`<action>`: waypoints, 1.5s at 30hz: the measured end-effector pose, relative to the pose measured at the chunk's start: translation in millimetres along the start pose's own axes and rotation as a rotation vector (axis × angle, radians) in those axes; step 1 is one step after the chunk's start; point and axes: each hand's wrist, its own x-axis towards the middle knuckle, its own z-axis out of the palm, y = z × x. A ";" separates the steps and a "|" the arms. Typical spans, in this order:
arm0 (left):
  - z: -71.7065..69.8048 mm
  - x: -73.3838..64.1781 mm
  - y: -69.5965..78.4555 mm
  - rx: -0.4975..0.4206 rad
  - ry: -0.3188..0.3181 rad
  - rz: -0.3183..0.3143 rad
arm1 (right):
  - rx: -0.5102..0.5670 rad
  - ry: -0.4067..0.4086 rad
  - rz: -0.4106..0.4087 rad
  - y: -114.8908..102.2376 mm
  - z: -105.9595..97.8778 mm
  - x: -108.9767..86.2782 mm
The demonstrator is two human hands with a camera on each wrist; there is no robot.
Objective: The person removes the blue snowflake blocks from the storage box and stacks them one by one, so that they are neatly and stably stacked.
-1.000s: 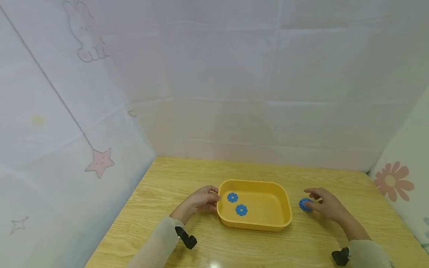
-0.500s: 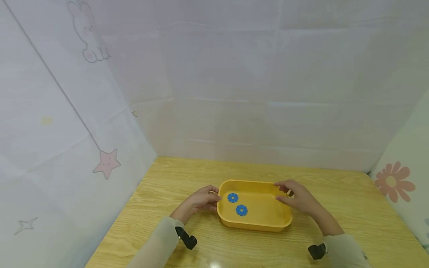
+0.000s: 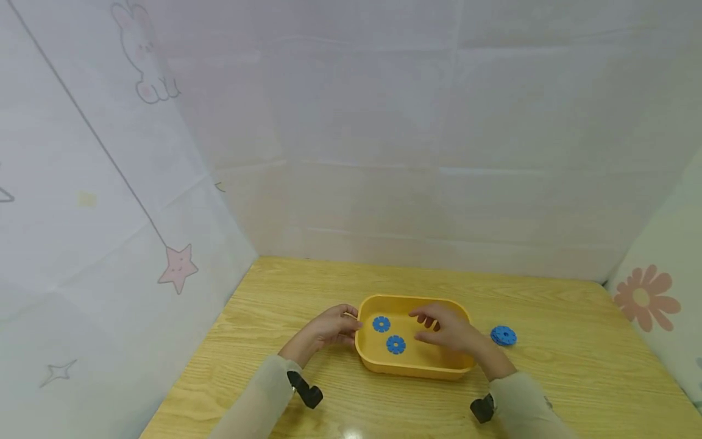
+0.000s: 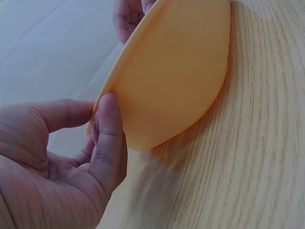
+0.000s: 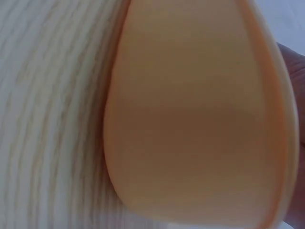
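Observation:
A yellow plastic tray [image 3: 417,369] sits on the wooden table, with two blue notched discs shaped like flowers inside: one disc [image 3: 381,324] at the left end and another disc [image 3: 396,344] just nearer and to its right. My left hand [image 3: 332,326] pinches the tray's left rim; in the left wrist view its thumb is inside the rim and its fingers outside. My right hand [image 3: 446,329] is over the tray's right half, thumb and fingers apart, nothing showing between them. The right wrist view is mostly filled by the tray's outer wall [image 5: 190,119], and most of that hand is hidden.
A small stack of blue notched discs [image 3: 504,335] stands on the table right of the tray, beside the right forearm. A pale cloth wall [image 3: 439,152] rises behind the wooden table [image 3: 307,277], with printed cloth on both sides.
My right hand has moved left from the disc stack, across the tray's right rim, to over its inside. The left hand and both discs in the tray have stayed put.

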 end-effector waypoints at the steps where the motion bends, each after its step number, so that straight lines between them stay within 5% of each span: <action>1: 0.1 0.0 0.0 0.000 0.001 0.000 | 0.005 -0.008 0.003 -1.2 2.5 2.2; 18: -0.2 -1.0 0.4 -0.005 -0.005 -0.010 | 0.091 -0.135 0.063 -8.5 29.3 24.5; 31: 1.4 -3.4 3.3 0.012 -0.017 -0.004 | -0.039 -0.178 0.113 -1.9 40.4 30.1; 45: 0.0 -1.9 2.2 0.006 -0.002 -0.010 | -0.048 -0.193 0.118 -2.1 45.4 34.3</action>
